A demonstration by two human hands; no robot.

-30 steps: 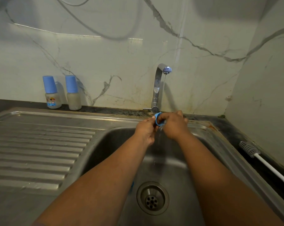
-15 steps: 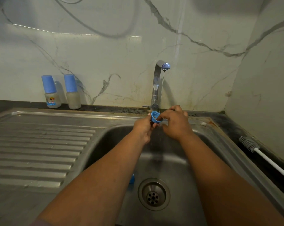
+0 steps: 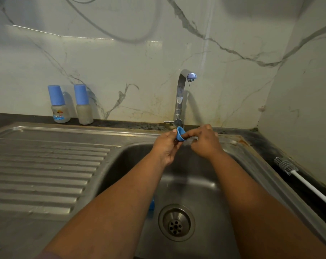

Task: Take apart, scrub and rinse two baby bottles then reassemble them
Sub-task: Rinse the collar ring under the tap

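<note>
Both hands up at the far rim of the sink (image 3: 255, 157), right under the tap (image 3: 182, 94). Thin stream of water running from the blue spout tip (image 3: 192, 76). Left hand (image 3: 166, 146) pinches a small blue cup-shaped bottle part (image 3: 180, 134), probably a collar or cap, open side facing up-left. Right hand (image 3: 205, 142) has fingers curled, index and thumb tips pressed on the same part, so both hands are gripping it

Step looks like rinsing or rubbing that part. To do it well: turn the open side into the stream so water flushes the inside, rotate it fully, rub the rim and any thread with a fingertip. Stream is thin and passes just right of the part, so shift it under the flow. Keep the pinch firm; it's wet and the drain (image 3: 176, 222) sits directly below

Containers: two baby bottles (image 3: 72, 105) stand upright on the worktop (image 3: 121, 122) at far left against the wall, just beside each other, both with blue caps on. Bodies are cloudy; can't tell if anything is inside. Left one has a printed label. Sink basin holds a bit of something blue (image 3: 151, 204) near the drain, mostly hidden by the left forearm. Bottle brush (image 3: 287, 166) lies on the right worktop, well apart from the hands
</note>
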